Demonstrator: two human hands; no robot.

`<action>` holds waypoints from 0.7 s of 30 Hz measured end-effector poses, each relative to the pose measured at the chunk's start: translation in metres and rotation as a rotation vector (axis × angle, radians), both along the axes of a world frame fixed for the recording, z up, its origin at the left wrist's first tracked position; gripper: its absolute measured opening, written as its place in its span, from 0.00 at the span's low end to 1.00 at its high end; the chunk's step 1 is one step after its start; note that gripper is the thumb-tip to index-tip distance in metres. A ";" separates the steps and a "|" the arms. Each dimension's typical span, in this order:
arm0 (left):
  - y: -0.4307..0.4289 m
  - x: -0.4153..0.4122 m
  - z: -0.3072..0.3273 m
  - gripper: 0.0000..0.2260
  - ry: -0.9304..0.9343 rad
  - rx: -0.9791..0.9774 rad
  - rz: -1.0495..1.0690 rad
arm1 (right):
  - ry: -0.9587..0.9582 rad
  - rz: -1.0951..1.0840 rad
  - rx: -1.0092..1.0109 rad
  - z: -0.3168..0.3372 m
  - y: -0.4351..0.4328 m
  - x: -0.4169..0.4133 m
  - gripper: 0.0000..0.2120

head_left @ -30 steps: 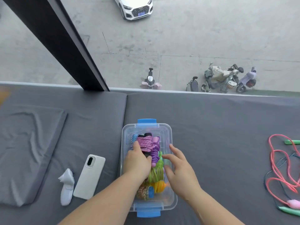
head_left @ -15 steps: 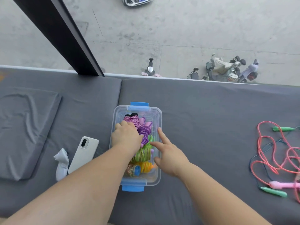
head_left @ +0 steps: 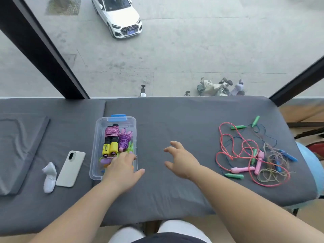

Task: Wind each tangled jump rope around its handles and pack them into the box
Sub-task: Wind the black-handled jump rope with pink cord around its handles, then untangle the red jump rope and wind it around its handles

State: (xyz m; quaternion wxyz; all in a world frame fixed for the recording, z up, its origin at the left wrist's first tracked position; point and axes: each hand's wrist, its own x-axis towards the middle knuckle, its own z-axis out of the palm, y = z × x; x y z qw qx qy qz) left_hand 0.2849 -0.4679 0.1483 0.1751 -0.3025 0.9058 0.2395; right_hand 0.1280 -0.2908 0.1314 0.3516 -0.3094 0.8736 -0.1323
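- And there's the clear box (head_left: 98,137), lid off, blue latch at its far end, sitting on the grey mat (head_left: 175,120) left of the middle.
- Inside it: a pink-wound rope (head_left: 112,131) on black-and-yellow handles runs along the left wall, a purple bundle (head_left: 123,141) lies just beside it, and green coils (head_left: 130,146) are squeezed against the right wall.
- The left hand (head_left: 122,171) lies over the box's near end with its fingers straight and loose and its thumb out over the mat, gripping nothing.
- The right hand (head_left: 180,160) hovers above bare mat between the box and the loose pile, fingers spread apart and empty.
- The tangled ropes (head_left: 254,155) sprawl toward the mat's right edge, apart from the right hand: a pink cord, pink, green and blue handles, and thin cords knotted through.
- The left hand covers the box's near end, so the bundles beneath it are hard to make out.
- A phone (head_left: 71,168) and a small white object (head_left: 49,176) lie left of the box.
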 end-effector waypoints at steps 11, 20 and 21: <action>0.111 -0.004 -0.015 0.22 0.050 0.322 -0.098 | -0.050 -0.360 0.107 -0.003 0.206 0.057 0.21; 0.235 -0.070 -0.020 0.23 -0.045 0.287 -0.210 | -0.094 -0.609 -0.006 -0.018 0.337 0.021 0.20; 0.252 -0.082 -0.024 0.23 -0.057 0.288 -0.193 | -0.099 -0.608 -0.014 -0.020 0.352 0.010 0.20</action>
